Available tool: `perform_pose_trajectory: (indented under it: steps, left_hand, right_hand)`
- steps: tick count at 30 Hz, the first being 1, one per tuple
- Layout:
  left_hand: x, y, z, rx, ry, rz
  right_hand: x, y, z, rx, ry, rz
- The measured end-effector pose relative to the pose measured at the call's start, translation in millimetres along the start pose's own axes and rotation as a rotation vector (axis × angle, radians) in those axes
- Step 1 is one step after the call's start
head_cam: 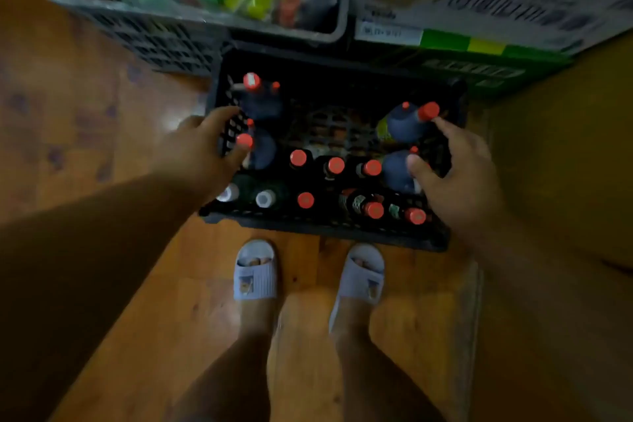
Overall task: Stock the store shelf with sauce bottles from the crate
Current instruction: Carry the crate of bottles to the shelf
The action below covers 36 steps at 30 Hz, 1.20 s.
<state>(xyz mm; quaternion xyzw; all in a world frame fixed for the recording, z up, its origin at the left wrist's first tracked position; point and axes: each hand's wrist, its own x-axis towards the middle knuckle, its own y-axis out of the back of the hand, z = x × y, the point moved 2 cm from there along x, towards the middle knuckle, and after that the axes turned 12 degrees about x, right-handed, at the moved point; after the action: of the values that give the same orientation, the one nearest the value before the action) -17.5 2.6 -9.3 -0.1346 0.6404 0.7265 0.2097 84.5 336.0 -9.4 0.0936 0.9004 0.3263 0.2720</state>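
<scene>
Sauce bottles (335, 166) stood upright in a black crate (322, 233) at the centre of the frame, both hands reaching over its sides.

Most bottles carried red caps, two at the crate's lower left had white caps (263, 199), and four larger blue-shouldered bottles (404, 127) stood along the left and right walls. The left hand (202, 151) lay over the crate's left wall, its fingers spread and its thumb touching the red cap of a large bottle there, though whether it gripped was unclear. The right hand (459, 178) hung at the right wall, fingers apart, thumb against a blue bottle shoulder and a fingertip just beside a red cap. Below the crate two feet in pale slippers (255, 271) stood on an orange wooden floor (102, 134). A grey basket (164, 34) of green packets filled the upper left, and a printed carton (479, 3) the upper right.
</scene>
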Motion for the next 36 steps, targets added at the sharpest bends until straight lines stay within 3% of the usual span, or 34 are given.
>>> perform_pose_trajectory:
  steps: [3,7,13,19,22,29,36]
  left_hand:
    - [27.0,-37.3,-13.4,-0.078,0.087,-0.022]
    - [48.9,-62.9,-31.6,-0.22,0.125,-0.073]
    - [77.0,-65.2,-46.9,-0.498,0.087,-0.23]
    - [79.8,-73.4,-41.8,-0.72,0.131,-0.208]
    - [83.0,-71.6,-42.8,-0.714,0.177,-0.207]
    - [44.5,-55.1,-53.4,-0.781,0.24,-0.224]
    - [-65.5,59.5,-68.1,-0.836,0.318,-0.188]
  right_hand:
    - [35.7,-12.3,47.6,-0.069,-0.085,0.061]
    - [62.2,-21.8,80.3,0.114,-0.176,0.023]
    - [76.8,-11.6,94.5,0.261,-0.187,-0.166]
    - [79.9,-18.1,94.1,0.362,-0.238,-0.094]
    - [78.3,-19.6,87.0,0.564,-0.353,-0.07]
    - [43.6,-6.4,62.0,0.481,-0.318,-0.067]
    - [-28.2,65.6,-59.3,0.373,-0.287,-0.174]
